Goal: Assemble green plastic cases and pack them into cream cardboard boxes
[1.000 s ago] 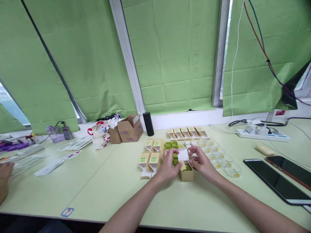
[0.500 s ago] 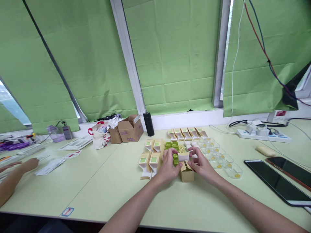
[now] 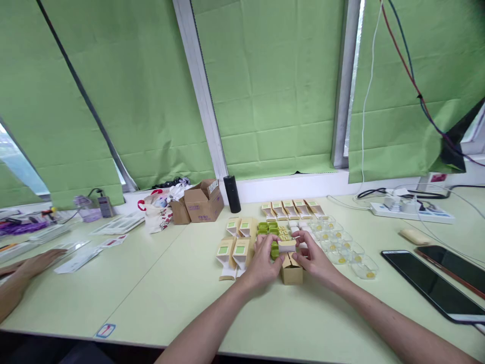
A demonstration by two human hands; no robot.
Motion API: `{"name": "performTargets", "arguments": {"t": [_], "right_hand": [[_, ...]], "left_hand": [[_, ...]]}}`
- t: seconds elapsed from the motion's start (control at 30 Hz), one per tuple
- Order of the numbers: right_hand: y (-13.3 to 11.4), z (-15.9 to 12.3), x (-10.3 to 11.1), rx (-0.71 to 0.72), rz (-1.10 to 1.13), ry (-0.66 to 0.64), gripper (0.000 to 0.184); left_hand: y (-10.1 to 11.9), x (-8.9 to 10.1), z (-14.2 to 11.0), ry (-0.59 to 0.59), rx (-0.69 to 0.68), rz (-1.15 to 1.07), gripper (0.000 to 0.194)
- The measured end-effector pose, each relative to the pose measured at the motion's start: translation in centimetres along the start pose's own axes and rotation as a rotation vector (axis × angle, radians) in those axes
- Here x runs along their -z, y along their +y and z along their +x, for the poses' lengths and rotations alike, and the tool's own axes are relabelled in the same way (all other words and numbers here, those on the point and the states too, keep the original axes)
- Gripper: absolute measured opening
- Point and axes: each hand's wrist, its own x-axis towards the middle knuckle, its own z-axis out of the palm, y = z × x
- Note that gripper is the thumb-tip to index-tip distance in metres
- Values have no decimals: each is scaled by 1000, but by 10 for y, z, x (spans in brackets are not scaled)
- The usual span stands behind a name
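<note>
A small tan cardboard box [image 3: 293, 275] stands upright on the table, its raised flap [image 3: 287, 246] showing a pale inside. My left hand [image 3: 264, 258] curls at the box's left side, thumb tip against its upper edge. On the opposite side my right hand [image 3: 310, 253] is bent round the top right edge, thumb and fingers at the flaps. The side flaps are folded inward over most of the opening, so the contents are hidden. Green plastic pieces [image 3: 268, 227] lie just beyond my left hand, one close to its fingers. Small yellow pieces [image 3: 283, 232] lie beside them.
More tan boxes [image 3: 241, 250] with open flaps stand left, and a row [image 3: 290, 208] lies behind. Clear cups [image 3: 366, 266] with yellow centres fill the right side, near phones [image 3: 432, 283] and a power strip [image 3: 413, 212]. At far left are a co-worker's hands [image 3: 34, 265].
The side flaps of the small box have folded inward and its raised flap has tipped slightly. My hands stay almost in place. The co-worker's hand has stretched out over the papers.
</note>
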Motion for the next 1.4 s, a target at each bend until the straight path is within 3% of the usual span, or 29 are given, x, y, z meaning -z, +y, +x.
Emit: {"name": "performTargets", "arguments": {"t": [0.43,0.67,1.0,1.13,1.4], "right_hand": [[7,3,0,56,14,8,43],[-9,-3,10,308,-76,49,14],[-17,-9,11,516,-269,18,9],[-16,-10,13,555,-309,26,5],[-19,-13,11,638,-381,31,10]], "left_hand": [[0,-1,3,11,-195,-6,17],[3,0,2,14,-194,-10,14],[5,6,0,0,-195,-78,15],[6,13,-1,-1,-273,-105,3],[6,16,-5,7,-352,-69,13]]}}
